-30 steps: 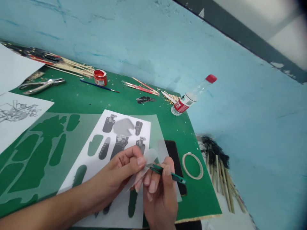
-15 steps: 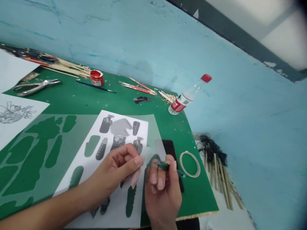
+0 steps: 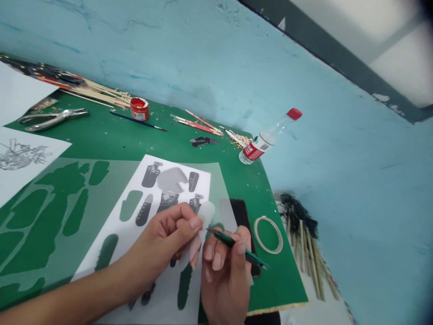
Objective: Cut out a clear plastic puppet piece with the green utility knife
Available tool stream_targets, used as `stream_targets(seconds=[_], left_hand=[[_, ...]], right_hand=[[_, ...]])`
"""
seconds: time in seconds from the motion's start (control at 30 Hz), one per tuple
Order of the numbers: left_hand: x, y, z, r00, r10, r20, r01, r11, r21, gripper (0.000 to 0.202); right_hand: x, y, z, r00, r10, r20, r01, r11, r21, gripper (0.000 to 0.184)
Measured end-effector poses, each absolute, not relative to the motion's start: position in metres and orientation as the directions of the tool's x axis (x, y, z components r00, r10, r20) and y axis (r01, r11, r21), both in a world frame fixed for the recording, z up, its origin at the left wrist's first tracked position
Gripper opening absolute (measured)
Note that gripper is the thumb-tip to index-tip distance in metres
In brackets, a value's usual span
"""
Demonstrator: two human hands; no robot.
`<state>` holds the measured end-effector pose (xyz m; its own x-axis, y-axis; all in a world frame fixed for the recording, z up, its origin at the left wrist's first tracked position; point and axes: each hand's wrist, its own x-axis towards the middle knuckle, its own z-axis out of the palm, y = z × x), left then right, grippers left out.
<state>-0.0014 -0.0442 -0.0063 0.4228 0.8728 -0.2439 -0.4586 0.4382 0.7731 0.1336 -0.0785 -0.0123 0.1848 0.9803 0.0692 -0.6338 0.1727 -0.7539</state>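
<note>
Your left hand's (image 3: 174, 234) grip is pinched on a small, pale, translucent film piece (image 3: 207, 211), held up over the white paper sheet printed with dark shapes (image 3: 165, 298). Your right hand's (image 3: 226, 271) grip is closed around a slim green-handled craft knife (image 3: 225, 239), its point just beside your left thumb; whether blade and film touch, you can't tell from this angle. The likeliest trouble is a nick: nothing firm backs the film, so a slip or a sudden give could carry the edge into your fingertips. The film might also bend or tear if your pinch shifts.

Under your hands, the paper overlaps a large translucent sheet with cut-out openings (image 3: 118, 169) on the green-topped desk (image 3: 243, 180). Just beside your right hand are a black phone (image 3: 241, 212) and a pale ring-shaped roll of tape (image 3: 280, 241). Farther back stand an open red paint jar (image 3: 139, 109) and a clear red-capped plastic bottle (image 3: 257, 146). A light-blue wall (image 3: 169, 49) rises behind, and bamboo-like sticks (image 3: 314, 262) lean beyond the desk's right edge.
</note>
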Motion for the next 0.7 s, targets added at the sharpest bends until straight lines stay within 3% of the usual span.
stream_targets(seconds=[0.7], left_hand=[[-0.0027, -0.045, -0.0107, 0.442, 0.874, -0.202, -0.471, 0.418, 0.777, 0.058]], right_hand=[[0.131, -0.0768, -0.014, 0.149, 0.989, 0.021, -0.687, 0.119, -0.717, 0.03]])
